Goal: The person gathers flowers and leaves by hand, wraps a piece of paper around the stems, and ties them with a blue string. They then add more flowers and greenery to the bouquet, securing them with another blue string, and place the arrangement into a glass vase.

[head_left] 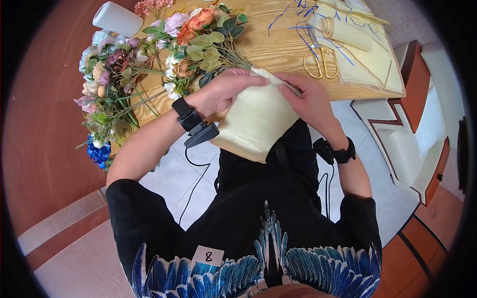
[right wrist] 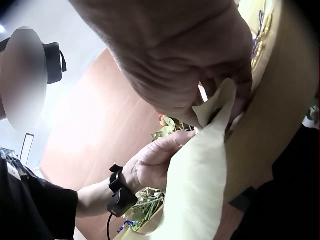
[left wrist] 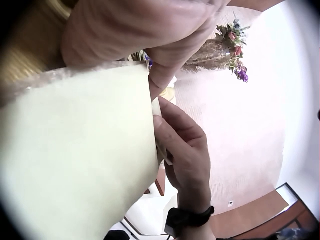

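Note:
A sheet of cream wrapping paper [head_left: 258,121] hangs from both hands over the table's near edge, its top gathered into a narrow fold. My left hand [head_left: 224,92] pinches that fold from the left, thumb and fingers at the paper's upper edge. From the other side my right hand [head_left: 312,102] grips the folded part, thumb on top, as the right wrist view also shows. A bouquet of orange and pink artificial flowers [head_left: 201,22] lies just beyond, its stems [head_left: 238,58] running to the gathered top. The stem ends are hidden by the paper and hands.
Gold-handled scissors [head_left: 317,47] lie on the wooden table right of the bouquet. Behind them are a paper roll [head_left: 348,35], flat cream sheets [head_left: 370,69] and loose blue ties. More flowers [head_left: 107,74] spread along the left edge, near a white ribbed vase [head_left: 118,20] on its side.

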Tool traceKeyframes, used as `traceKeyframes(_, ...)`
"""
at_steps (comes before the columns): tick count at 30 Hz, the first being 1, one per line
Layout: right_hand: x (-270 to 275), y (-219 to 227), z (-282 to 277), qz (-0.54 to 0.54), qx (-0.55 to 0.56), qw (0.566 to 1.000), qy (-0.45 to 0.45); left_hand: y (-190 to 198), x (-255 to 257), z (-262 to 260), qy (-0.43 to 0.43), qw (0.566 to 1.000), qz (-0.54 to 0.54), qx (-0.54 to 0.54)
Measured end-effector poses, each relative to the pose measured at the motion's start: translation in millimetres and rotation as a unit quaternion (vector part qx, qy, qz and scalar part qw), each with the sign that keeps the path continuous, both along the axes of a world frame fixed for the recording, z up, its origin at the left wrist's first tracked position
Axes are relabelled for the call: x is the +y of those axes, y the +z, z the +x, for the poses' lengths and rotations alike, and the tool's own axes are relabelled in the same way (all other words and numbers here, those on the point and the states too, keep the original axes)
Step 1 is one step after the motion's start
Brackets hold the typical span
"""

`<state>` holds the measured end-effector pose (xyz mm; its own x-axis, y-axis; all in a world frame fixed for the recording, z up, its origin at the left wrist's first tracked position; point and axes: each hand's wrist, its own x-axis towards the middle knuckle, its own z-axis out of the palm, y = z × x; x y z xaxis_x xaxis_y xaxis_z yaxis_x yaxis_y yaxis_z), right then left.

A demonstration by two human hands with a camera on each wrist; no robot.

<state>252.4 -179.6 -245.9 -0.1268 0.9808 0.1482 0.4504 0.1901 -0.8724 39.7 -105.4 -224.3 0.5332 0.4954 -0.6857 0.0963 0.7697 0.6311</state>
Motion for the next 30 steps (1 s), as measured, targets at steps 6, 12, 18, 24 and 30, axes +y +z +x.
traceKeyframes(6,1.6,3.6,1.1,0.006,-0.031,0.999,0.015,3.5,-5.8,-2.1,-0.056,0.998,-0.011,0.007)
traceKeyframes(12,4.7,-0.9,2.3,0.039,-0.029,0.999,0.013,21.6,-14.9,-12.0,-0.087,0.993,-0.080,-0.028)
traceKeyframes(18,4.8,7.6,2.7,0.017,-0.047,0.998,0.033,35.3,-7.0,-21.6,-0.123,0.991,0.041,-0.022)
traceKeyframes(24,8.4,3.6,9.9,0.094,-0.033,0.990,0.095,20.0,-17.4,-26.0,-0.009,0.988,0.145,-0.051)
traceKeyframes(30,9.0,3.0,13.8,0.113,-0.114,0.977,0.140,26.6,-22.2,-21.6,0.128,0.981,0.010,-0.148)
